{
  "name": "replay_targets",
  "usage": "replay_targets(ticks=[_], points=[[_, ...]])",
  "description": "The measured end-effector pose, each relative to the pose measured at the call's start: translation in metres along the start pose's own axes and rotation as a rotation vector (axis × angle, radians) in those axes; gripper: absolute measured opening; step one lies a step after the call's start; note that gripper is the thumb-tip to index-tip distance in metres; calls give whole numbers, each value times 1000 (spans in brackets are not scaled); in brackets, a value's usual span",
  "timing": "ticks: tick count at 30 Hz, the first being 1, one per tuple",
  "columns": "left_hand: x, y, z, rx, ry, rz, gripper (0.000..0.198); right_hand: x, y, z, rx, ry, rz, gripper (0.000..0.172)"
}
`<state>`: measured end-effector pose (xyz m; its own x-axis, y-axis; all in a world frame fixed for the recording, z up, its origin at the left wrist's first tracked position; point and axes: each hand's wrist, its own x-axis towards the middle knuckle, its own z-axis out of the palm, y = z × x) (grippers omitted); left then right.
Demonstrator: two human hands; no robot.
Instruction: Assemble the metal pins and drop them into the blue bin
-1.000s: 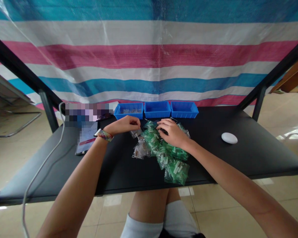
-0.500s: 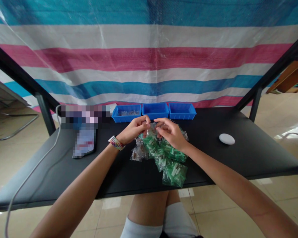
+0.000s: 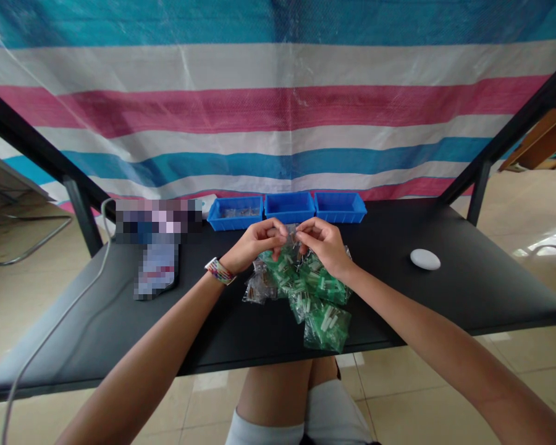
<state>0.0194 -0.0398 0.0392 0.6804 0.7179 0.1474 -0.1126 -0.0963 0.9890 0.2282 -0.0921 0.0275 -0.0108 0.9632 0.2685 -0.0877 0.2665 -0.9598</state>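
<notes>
Between my two hands is a small clear plastic bag (image 3: 291, 233), its edges pinched from both sides. My left hand (image 3: 261, 240), with a colourful woven band at the wrist, has thumb and fingers closed on the bag's left edge. My right hand (image 3: 323, 242) pinches the right edge. What the bag contains is too small to make out. Beneath the hands lies a pile of green plastic packets (image 3: 327, 324) with pale stick-like pieces inside. Left of that pile sit several clear packets (image 3: 259, 283) with brownish bits in them.
Three blue bins stand in a row at the back: the left bin (image 3: 235, 224) holds clear packets, beside the middle bin (image 3: 289, 217) and right bin (image 3: 340, 216). A white oval object (image 3: 425, 259) lies right on the black table (image 3: 389, 247). A white cable (image 3: 60, 327) crosses the left side.
My right hand's thumb and fingers have come together on the clear bag, which now shows stretched between both hands. The packets on the table lie as before.
</notes>
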Motion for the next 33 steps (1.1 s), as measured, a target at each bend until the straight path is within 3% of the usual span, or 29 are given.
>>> replay_targets(ticks=[6,14,22,33], points=[[-1,2,3,-2,44,-21,28,1,3,-1,1,5,28,27],[-1,-1,3,9,114,-18,23,3,9,-1,-12,-90,94,37],[1,-4,2,-16,141,-30,29,3,9,-1,-11,-26,52,37],[1,-5,12,-28,172,-10,30,3,7,-2,-54,37,9,25]])
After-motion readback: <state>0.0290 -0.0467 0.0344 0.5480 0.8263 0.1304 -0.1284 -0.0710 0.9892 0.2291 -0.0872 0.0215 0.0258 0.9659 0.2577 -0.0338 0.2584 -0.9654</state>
